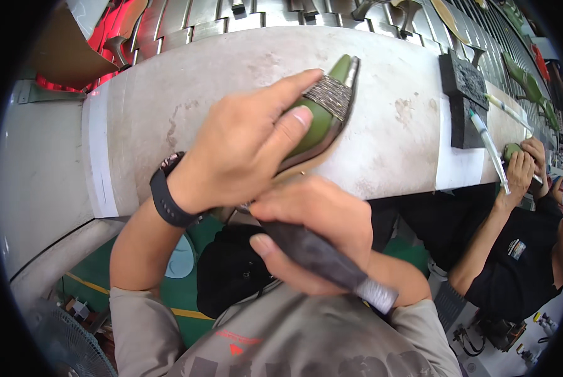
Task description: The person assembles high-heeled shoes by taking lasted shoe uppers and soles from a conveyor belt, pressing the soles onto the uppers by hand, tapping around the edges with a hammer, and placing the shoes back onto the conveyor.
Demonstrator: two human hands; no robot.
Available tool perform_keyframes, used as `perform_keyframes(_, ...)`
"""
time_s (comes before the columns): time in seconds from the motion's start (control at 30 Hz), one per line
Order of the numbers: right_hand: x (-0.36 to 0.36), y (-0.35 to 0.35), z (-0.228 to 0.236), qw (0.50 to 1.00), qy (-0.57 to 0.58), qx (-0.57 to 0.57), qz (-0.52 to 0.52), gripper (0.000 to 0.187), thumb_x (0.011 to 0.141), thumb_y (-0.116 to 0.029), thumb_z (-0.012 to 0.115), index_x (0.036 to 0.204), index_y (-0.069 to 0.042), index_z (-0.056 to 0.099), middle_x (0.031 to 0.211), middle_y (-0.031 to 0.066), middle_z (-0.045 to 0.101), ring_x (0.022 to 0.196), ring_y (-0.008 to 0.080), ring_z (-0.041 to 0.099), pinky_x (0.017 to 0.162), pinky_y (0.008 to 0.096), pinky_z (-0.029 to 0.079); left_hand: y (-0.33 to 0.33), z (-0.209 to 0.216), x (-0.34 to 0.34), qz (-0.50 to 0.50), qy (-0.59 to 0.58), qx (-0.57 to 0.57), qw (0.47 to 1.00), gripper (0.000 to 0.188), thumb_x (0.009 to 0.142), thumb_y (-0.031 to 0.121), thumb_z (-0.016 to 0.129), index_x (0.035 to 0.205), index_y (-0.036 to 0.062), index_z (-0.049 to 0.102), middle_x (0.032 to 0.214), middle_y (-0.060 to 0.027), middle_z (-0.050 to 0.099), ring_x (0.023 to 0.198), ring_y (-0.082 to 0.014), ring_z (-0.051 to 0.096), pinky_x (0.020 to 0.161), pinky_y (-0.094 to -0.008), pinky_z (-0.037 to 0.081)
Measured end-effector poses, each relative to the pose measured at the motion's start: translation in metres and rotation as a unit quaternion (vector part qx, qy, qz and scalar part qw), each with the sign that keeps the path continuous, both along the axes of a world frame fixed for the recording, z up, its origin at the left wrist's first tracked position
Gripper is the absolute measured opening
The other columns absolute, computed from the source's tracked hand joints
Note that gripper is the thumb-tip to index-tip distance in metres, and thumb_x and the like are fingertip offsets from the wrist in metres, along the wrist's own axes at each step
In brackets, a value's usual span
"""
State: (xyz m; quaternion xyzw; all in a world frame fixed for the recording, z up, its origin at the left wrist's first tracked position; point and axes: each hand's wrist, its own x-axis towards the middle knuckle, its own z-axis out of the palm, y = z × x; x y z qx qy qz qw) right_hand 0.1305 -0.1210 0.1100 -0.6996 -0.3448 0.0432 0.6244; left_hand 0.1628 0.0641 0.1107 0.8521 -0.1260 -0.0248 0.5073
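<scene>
Over the near part of the worktable, my left hand (240,138) grips a green shoe last (313,129) from its left side, thumb and index finger lying along it. Across the last's front runs a glittery dark strap (330,97), and a brown sole edge follows the last's right side. My right hand (325,217) is wrapped round a dark tapered handle (313,248) with a silver-wrapped end pointing toward my lower right. The working end of this tool is hidden by my hands near the heel of the shoe, so its kind does not show.
A pale stained worktable (187,100) lies before me, with a metal slat conveyor (199,19) carrying shoes behind it. On the right stand a black block (467,119) and two syringes (487,141). A co-worker's hands (521,166) hold a green last at far right.
</scene>
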Motion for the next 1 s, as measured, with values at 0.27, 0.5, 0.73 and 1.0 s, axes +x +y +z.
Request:
perform_keyframes(0.27,0.008,-0.05,-0.009,0.976,-0.127,0.025,-0.174,0.035,0.076,0.0,0.082,0.11,0.002,0.072,0.105,0.0212,0.073,0.099,0.0361,0.074,0.09,0.0403,0.06,0.004,0.014,0.007,-0.097,-0.014,0.045,0.994,0.087,0.08,0.016,0.07,0.158,-0.0016,0.036,0.12,-0.0214,0.068,0.105,-0.0288,0.068,0.098,-0.0358,0.05)
perform_keyframes(0.5,0.031,-0.046,-0.007,0.98,-0.118,0.005,-0.157,0.034,0.078,0.0,0.081,0.111,0.003,0.071,0.108,0.0206,0.074,0.106,0.036,0.074,0.092,0.0421,0.061,-0.026,0.005,0.015,0.004,-0.065,0.198,0.978,0.098,0.072,0.025,0.086,0.152,-0.0048,0.038,0.092,-0.0248,0.068,0.085,-0.0435,0.068,0.073,-0.0492,0.055)
perform_keyframes(0.73,0.075,-0.064,0.003,0.998,-0.023,0.028,-0.056,0.031,0.08,0.003,0.079,0.11,0.004,0.071,0.106,0.0194,0.075,0.107,0.0345,0.074,0.095,0.0419,0.06,-0.026,0.01,0.018,0.0,-0.053,0.193,0.98,0.109,0.067,0.019,0.089,0.158,-0.001,0.033,0.1,-0.0242,0.07,0.084,-0.045,0.068,0.074,-0.0482,0.055)
perform_keyframes(1.0,0.118,-0.072,0.003,0.998,0.062,0.031,0.005,0.029,0.081,0.001,0.078,0.11,0.003,0.071,0.104,0.0182,0.076,0.096,0.0283,0.076,0.087,0.0354,0.06,-0.023,0.014,0.021,-0.023,-0.034,0.178,0.983,0.114,0.065,0.018,0.092,0.157,-0.007,0.031,0.11,-0.0229,0.069,0.086,-0.0415,0.067,0.075,-0.0448,0.054)
